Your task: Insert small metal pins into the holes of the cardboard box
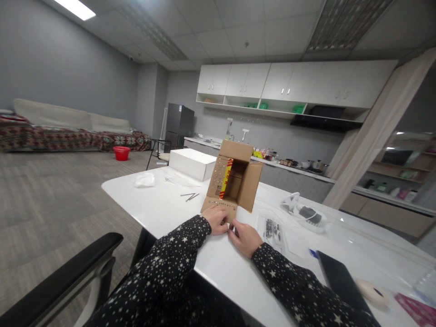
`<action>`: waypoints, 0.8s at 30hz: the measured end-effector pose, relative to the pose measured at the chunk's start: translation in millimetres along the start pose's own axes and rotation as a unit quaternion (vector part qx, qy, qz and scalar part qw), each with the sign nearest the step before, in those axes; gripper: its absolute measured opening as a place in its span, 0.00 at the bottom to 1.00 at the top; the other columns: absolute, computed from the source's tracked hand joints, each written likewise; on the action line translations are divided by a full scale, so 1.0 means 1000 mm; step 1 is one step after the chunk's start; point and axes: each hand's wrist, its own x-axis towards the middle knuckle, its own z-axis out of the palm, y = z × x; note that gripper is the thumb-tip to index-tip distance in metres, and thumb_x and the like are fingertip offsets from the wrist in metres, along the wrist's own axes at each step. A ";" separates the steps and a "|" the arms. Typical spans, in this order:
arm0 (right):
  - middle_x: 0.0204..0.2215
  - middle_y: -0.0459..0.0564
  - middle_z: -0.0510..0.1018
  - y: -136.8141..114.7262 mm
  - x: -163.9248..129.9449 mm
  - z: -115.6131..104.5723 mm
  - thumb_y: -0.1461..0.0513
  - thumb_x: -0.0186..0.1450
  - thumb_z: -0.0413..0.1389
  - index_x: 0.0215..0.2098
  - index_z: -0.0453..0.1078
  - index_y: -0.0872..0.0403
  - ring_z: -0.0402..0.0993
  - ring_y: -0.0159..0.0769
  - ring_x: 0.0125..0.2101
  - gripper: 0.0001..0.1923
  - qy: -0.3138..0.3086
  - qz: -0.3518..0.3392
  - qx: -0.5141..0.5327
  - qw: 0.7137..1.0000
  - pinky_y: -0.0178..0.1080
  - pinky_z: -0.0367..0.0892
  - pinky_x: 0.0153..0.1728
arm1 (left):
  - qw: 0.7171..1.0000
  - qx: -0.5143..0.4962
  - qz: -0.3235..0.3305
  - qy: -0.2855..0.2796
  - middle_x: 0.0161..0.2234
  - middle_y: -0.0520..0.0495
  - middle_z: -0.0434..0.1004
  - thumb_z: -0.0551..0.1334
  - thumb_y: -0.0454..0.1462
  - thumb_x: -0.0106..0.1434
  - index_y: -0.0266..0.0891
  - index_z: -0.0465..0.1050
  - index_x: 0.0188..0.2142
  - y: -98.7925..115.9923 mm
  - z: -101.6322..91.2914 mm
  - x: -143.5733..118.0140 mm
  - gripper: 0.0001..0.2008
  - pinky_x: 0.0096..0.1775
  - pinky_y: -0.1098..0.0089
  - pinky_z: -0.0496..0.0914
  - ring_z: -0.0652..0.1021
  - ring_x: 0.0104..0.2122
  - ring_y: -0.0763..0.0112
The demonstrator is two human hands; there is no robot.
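Note:
An open cardboard box (218, 179) with a red-and-yellow tape strip (225, 179) lies tilted on the white table, its opening and spread flaps facing me. My left hand (216, 219) is closed over the near flap (230, 212), fingers on top and curled at its edge. Right beside it, my right hand (246, 237) has its thumb and fingertips pinched together at the flap's lower right corner. Whatever those fingertips hold is too small to make out. Close to the right hand lies a clear plastic pack of small dark parts (272, 230).
Behind the box stands a white carton (192, 163). Thin metal rods (190, 196) and crumpled white plastic (145, 180) lie left. On the right are a white corded device (308, 215), a black phone-like slab (340, 277) and a beige rounded object (371, 291). A chair armrest (68, 277) is at lower left.

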 end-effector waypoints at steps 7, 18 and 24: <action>0.25 0.45 0.74 0.002 0.000 0.002 0.60 0.65 0.48 0.36 0.64 0.52 0.68 0.31 0.26 0.06 0.008 -0.007 0.005 1.000 0.33 0.50 0.27 | 1.000 -0.009 -0.002 0.000 0.34 0.46 0.75 0.59 0.39 0.53 0.39 0.71 0.28 0.002 -0.002 0.000 0.06 0.40 0.65 0.65 0.74 0.36 0.64; 0.26 0.45 0.74 0.002 0.001 0.003 0.60 0.65 0.48 0.37 0.65 0.52 0.68 0.32 0.26 0.06 0.008 -0.005 0.009 1.000 0.32 0.51 0.28 | 1.000 0.000 -0.007 -0.026 0.33 0.46 0.75 0.58 0.38 0.52 0.39 0.69 0.26 0.004 -0.004 -0.001 0.04 0.39 0.65 0.65 0.74 0.37 0.63; 0.26 0.45 0.75 0.002 0.001 0.001 0.60 0.64 0.49 0.37 0.65 0.52 0.68 0.31 0.26 0.06 0.005 -0.003 0.005 1.000 0.32 0.51 0.28 | 0.999 0.004 -0.011 -0.030 0.34 0.45 0.75 0.58 0.38 0.52 0.39 0.70 0.27 0.006 -0.004 -0.001 0.05 0.41 0.64 0.65 0.74 0.38 0.62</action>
